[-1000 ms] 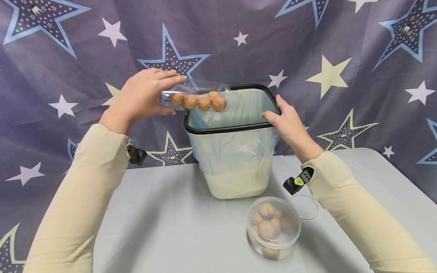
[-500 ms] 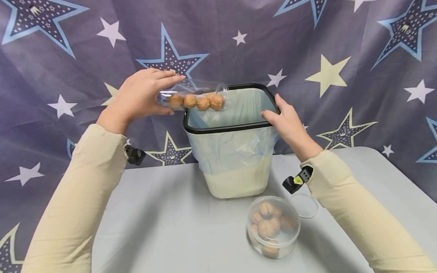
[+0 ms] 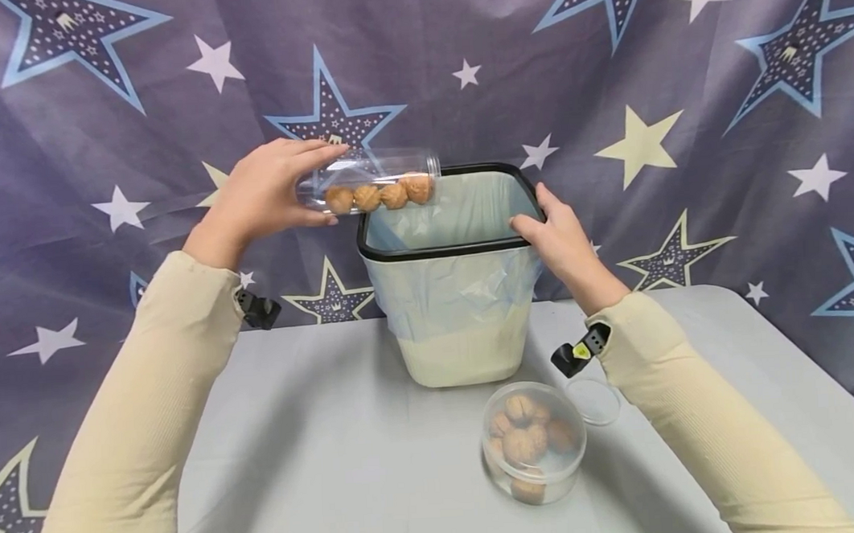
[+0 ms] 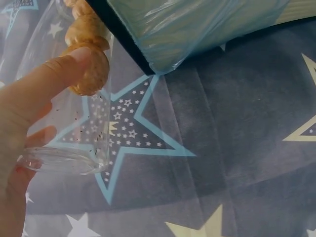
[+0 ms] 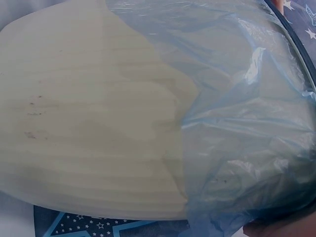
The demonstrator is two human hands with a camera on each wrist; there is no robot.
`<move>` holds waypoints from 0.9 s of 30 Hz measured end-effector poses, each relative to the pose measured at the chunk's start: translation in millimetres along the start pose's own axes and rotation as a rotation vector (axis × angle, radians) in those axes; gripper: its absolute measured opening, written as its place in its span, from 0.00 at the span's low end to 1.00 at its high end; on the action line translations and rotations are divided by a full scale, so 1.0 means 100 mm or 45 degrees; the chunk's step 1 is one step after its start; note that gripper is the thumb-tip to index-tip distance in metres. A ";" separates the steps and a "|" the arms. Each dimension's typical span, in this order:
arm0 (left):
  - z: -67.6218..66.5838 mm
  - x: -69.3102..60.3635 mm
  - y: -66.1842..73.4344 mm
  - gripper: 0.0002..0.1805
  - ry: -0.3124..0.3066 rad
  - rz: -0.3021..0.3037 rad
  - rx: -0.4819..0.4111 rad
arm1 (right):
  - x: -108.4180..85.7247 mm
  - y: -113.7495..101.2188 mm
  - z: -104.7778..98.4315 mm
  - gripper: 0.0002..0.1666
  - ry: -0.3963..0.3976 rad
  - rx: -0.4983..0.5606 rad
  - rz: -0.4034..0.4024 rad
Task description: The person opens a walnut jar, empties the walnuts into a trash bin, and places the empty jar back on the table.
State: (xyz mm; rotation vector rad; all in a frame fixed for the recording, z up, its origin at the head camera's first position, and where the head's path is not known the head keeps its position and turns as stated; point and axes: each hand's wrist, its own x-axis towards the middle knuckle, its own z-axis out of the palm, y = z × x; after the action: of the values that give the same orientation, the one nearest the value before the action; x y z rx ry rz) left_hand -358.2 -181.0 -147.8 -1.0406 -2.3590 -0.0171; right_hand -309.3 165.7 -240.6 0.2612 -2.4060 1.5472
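My left hand grips the base end of a clear plastic jar lying nearly level, its mouth to the right above the left rim of a trash bin. Several walnuts lie in a row along the jar's lower side. In the left wrist view, my thumb presses the jar wall over a walnut, and dark crumbs show near the base. My right hand holds the bin's black rim at its right side, thumb inward. A light blue bag lines the bin and hangs over its outside.
In front of the bin stands a round clear tub with several walnuts inside. A clear round lid lies on the grey table beside it, near my right forearm. A star-patterned curtain hangs behind the table.
The jar has shifted slightly left and its mouth end has come up, so it lies closer to level. Its walnuts now sit in a single row. My right hand stays on the rim.
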 end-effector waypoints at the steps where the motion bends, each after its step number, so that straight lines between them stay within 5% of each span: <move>1: 0.02 -0.02 -0.02 0.45 0.016 -0.003 -0.014 | 0.00 0.00 0.00 0.46 0.001 0.000 -0.002; 12: 0.09 -0.24 -0.14 0.47 0.172 -0.115 -0.166 | -0.01 -0.02 0.01 0.46 0.001 -0.004 -0.002; 18: 0.07 -0.25 -0.12 0.47 0.219 -0.138 -0.195 | -0.01 -0.01 0.00 0.47 0.000 0.001 0.013; 27: 0.02 -0.16 -0.08 0.47 0.150 -0.118 -0.146 | -0.01 -0.02 0.00 0.46 0.004 -0.060 0.012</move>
State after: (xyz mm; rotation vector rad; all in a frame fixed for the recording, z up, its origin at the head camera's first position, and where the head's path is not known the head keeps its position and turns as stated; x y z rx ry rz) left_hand -356.1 -196.9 -155.7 -0.9556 -2.3190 -0.2443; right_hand -307.7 165.1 -238.8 0.2383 -2.4406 1.4918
